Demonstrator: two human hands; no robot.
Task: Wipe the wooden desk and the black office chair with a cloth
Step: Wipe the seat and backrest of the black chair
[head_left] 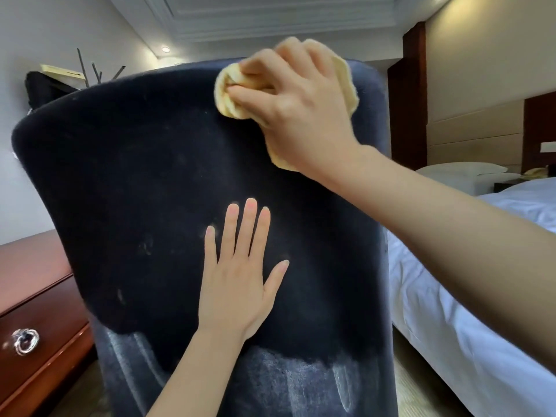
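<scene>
The left hand (240, 281) is laid flat against the back of the black office chair (144, 188), palm to the fabric, with the fingers straight and slightly spread and nothing gripped. The chair back fills most of the view: a broad, curved panel with rounded upper corners, covered in a dark, napped, velvety fabric. Its lower band is marked with pale, chalky streaks, while the wide area above appears darker and more even, flecked with small light specks.

Higher up, near the chair's upper right edge, the right hand (298, 106) is closed around a bunched cloth (228, 97), which is pressed against the fabric. The cloth is pale yellow, soft and fuzzy, crumpled into folds at the fingertips, with flat edges showing beyond the knuckles and beneath the wrist.

To the left, just beside the chair, the wooden desk (39, 320) is seen: reddish-brown, glossy, with a drawer front carrying a shiny metal ring pull (25, 341). To the right a bed (451, 335) is covered with smooth white linen, and a plump white pillow (463, 170) is seen farther back. Beyond, beige padded wall panels (472, 136) and a white moulded ceiling (270, 16) are seen.
</scene>
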